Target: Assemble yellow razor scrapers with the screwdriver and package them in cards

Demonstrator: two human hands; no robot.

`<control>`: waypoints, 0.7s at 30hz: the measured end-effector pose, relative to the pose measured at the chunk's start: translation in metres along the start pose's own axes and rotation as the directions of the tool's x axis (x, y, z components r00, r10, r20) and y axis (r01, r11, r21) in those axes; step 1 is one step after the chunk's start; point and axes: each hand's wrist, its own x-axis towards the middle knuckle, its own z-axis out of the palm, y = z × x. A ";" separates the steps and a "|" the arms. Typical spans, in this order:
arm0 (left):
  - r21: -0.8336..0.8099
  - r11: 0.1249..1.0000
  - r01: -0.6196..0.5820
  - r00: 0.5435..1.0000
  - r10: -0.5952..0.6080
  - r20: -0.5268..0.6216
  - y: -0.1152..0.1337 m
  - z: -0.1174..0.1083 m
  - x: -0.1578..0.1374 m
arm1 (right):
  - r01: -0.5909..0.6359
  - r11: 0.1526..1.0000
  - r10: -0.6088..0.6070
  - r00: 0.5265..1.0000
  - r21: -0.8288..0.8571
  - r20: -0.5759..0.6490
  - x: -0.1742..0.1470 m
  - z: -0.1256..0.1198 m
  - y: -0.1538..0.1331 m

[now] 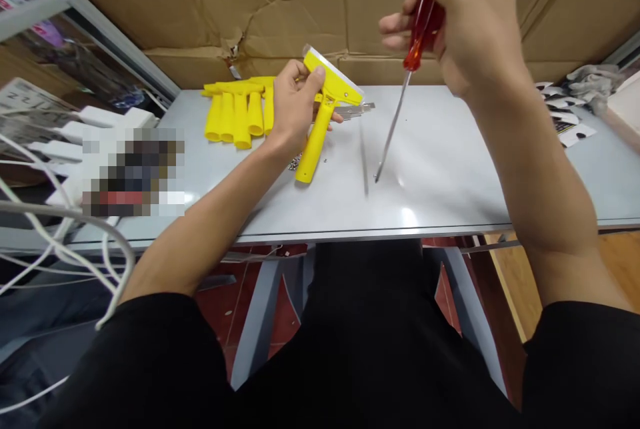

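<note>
Left hand [295,99]: closed on a yellow plastic scraper with a pale straight edge [316,142], upper centre of the frame; thumb flat on the head, handle slanting down and left. Right hand [465,12]: wrapped around a long-shafted screwdriver with a translucent red handle [413,55], upper right, tip pointing down, apart from the scraper. A small dark piece [376,178], probably a screw, shows at the tip.

On the pale grey desk [450,175]: small shiny metal parts [295,163] near the scraper's handle, thin flat metal strips [359,110] behind it, yellow plastic pieces with hollow tubular ends [227,115] further left.

Risks, as judged: a jolt could shed the small piece; a swung handle could scatter the metal parts; a slipping grip could bring the thumb onto the edge.
</note>
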 end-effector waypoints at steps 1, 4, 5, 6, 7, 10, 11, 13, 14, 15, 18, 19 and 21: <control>-0.011 0.999 0.043 0.999 -0.042 0.022 -0.003 0.001 0.000 | -0.015 0.999 0.016 0.999 -0.035 0.036 -0.001 0.002 0.002; -0.010 0.996 0.088 0.991 -0.087 0.101 -0.014 0.001 0.003 | -0.031 0.993 0.043 0.993 -0.117 0.105 -0.002 0.002 0.011; -0.003 0.997 0.083 0.989 -0.082 0.124 -0.017 0.000 0.005 | -0.031 0.989 0.049 0.991 -0.142 0.126 -0.002 0.003 0.014; 0.002 0.997 0.073 0.987 -0.073 0.144 -0.020 -0.001 0.006 | -0.032 0.986 0.056 0.988 -0.164 0.144 -0.002 0.004 0.018; 0.002 0.998 0.062 0.986 -0.062 0.157 -0.022 -0.002 0.007 | -0.039 0.983 0.067 0.985 -0.181 0.156 0.000 0.005 0.021; -0.026 0.999 0.046 0.988 -0.042 0.147 -0.024 -0.004 0.008 | -0.102 0.984 0.113 0.991 -0.143 0.077 0.010 0.013 0.027; -0.032 0.999 0.043 0.988 -0.037 0.148 -0.024 -0.005 0.007 | -0.119 0.989 0.121 0.993 -0.088 0.015 0.014 0.016 0.029; -0.021 0.999 0.023 0.985 -0.019 0.172 -0.023 -0.004 0.007 | -0.119 0.993 0.121 0.987 0.020 -0.104 0.021 0.019 0.031; -0.012 1.000 0.010 0.982 -0.007 0.189 -0.024 -0.003 0.007 | -0.109 0.994 0.112 0.986 0.030 -0.123 0.023 0.019 0.032; -0.006 1.000 -0.003 0.978 0.005 0.207 -0.024 -0.003 0.008 | -0.098 0.995 0.098 0.990 -0.001 -0.103 0.024 0.018 0.032; -0.049 0.999 -0.006 0.975 0.017 0.222 -0.029 0.000 0.009 | -0.029 0.975 0.047 0.996 -0.221 0.076 0.026 0.010 0.032; -0.080 0.997 0.014 0.977 0.004 0.215 -0.030 0.001 0.010 | 0.007 0.962 0.027 0.992 -0.274 0.121 0.027 0.007 0.030; -0.141 0.988 0.068 0.981 -0.041 0.191 -0.031 0.003 0.008 | 0.060 0.941 -0.014 0.990 -0.332 0.140 0.033 0.003 0.027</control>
